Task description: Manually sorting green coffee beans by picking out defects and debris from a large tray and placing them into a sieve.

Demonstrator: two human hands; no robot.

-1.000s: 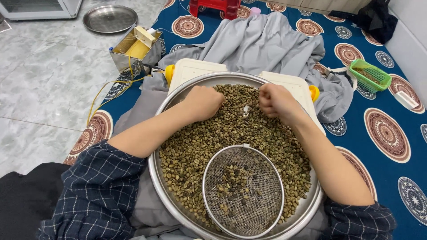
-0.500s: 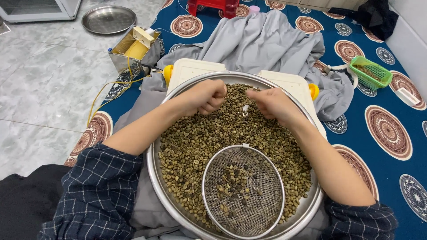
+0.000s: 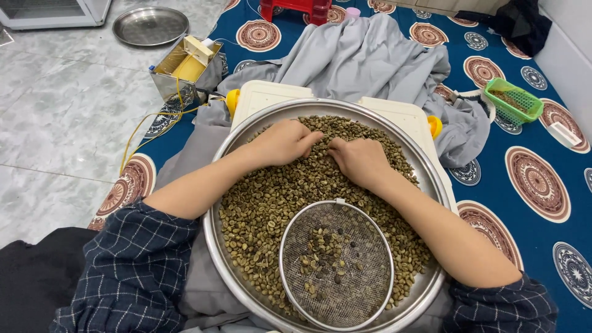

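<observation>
Dull green, oval coffee beans (image 3: 265,203) fill the round steel tray (image 3: 431,179), pointing every way. Left hand (image 3: 280,140) and right hand (image 3: 359,161) rest palm-down, fingers curled into the beans beside a round wire-mesh sieve (image 3: 364,290).

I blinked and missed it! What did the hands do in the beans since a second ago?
The left hand and right hand slid toward each other over the greenish beans and now nearly meet near the far side of the big metal tray. Neither visibly grips anything. The round mesh sieve, with a few beans inside, stayed put.
</observation>
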